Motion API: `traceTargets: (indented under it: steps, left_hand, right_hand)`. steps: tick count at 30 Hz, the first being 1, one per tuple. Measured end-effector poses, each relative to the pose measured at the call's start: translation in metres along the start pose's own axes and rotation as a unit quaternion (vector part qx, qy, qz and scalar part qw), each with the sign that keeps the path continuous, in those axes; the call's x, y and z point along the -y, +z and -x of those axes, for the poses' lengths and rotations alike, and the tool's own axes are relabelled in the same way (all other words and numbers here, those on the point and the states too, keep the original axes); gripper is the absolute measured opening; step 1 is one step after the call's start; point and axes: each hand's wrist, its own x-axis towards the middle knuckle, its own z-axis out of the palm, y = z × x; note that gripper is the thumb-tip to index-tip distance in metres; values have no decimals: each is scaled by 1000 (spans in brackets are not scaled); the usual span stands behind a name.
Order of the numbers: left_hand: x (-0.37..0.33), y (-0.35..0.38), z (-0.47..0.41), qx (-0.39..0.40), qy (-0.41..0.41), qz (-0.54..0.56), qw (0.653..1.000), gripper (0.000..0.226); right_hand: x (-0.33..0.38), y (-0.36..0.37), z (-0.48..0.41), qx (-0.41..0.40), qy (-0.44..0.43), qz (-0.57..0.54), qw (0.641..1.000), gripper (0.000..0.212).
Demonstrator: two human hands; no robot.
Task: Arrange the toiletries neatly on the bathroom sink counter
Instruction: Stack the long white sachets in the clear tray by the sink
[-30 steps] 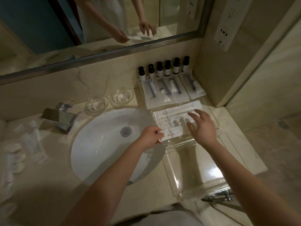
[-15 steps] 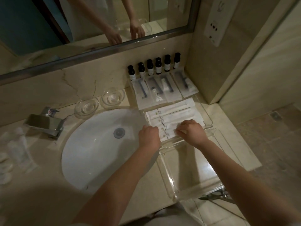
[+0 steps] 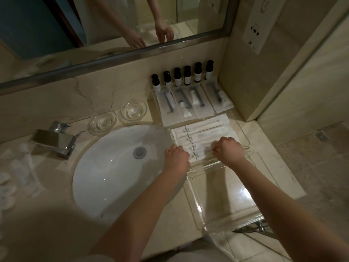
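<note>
Several long white sachets [image 3: 202, 130] lie side by side in a clear tray [image 3: 243, 133] right of the sink. My left hand [image 3: 176, 155] pinches the left end of the nearest sachet [image 3: 198, 156]. My right hand [image 3: 227, 150] is curled on the right end of the same sachet, knuckles up. Behind them lie several clear-wrapped toothbrush and comb packs [image 3: 190, 104]. A row of small dark-capped bottles [image 3: 184, 76] stands against the back wall.
A second clear tray [image 3: 226, 195] sits near the counter's front edge, under my right forearm. Two glass dishes [image 3: 117, 116] stand behind the white basin [image 3: 113, 167]. A chrome tap [image 3: 52, 138] is at left, with pale wrapped items [image 3: 20, 171] beyond it.
My right hand went from spread flat over the sachets to curled on the nearest one. My left hand kept its hold on the left end. The camera drifted, shifting the scene.
</note>
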Motion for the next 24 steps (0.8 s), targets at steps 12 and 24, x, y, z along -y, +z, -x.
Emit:
traceTargets:
  steps: [12, 24]
  left_hand:
    - [20, -4, 19, -84, 28, 22, 996, 29]
    - [180, -13, 134, -103, -167, 23, 980, 44]
  right_hand:
    - [34, -17, 10, -19, -26, -13, 999, 39]
    - [203, -12, 33, 3, -201, -9, 980, 48]
